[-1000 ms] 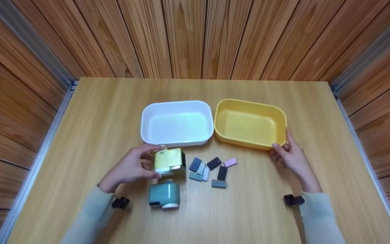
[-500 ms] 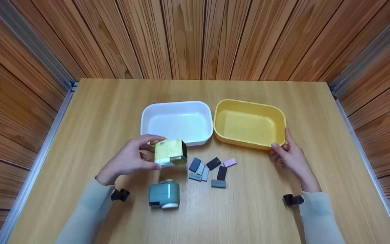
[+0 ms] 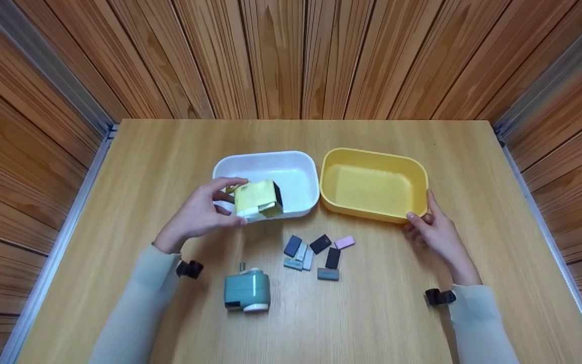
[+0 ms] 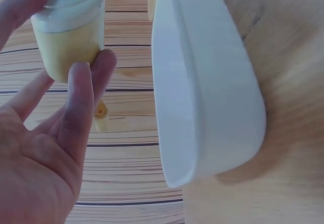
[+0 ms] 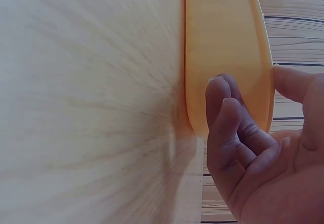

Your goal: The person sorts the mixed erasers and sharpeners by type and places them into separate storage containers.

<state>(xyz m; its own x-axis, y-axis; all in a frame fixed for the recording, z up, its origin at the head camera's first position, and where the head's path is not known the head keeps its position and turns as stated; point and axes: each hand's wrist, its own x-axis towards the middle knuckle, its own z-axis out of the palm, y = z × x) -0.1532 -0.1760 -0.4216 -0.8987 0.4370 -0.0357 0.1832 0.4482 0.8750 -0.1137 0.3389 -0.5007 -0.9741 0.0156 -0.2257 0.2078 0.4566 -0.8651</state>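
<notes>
My left hand (image 3: 200, 210) grips a yellow hand-crank pencil sharpener (image 3: 254, 196) between thumb and fingers, over the near left part of the white tub (image 3: 298, 177). The left wrist view shows the sharpener's pale round end (image 4: 71, 4) with a hole, and its small crank knob (image 4: 101, 110) below the fingers. At the yellow tub (image 3: 367, 187), my right hand (image 3: 437, 235) holds the near right corner, thumb on the rim and other fingers bent against the outer wall. A teal pencil sharpener (image 3: 247, 289) stands on the table, nearer to me.
Several small eraser-like blocks, among them a pink one (image 3: 344, 242), a black one (image 3: 333, 258) and a grey one (image 3: 328, 274), lie in front of the tubs. The two tubs stand side by side. Wooden panels (image 3: 281, 60) rise behind the table (image 3: 170, 146).
My left hand has lifted the yellow pencil sharpener and moved it away from me, from beside the teal one to over the white tub. My right hand has stayed at the yellow tub.
</notes>
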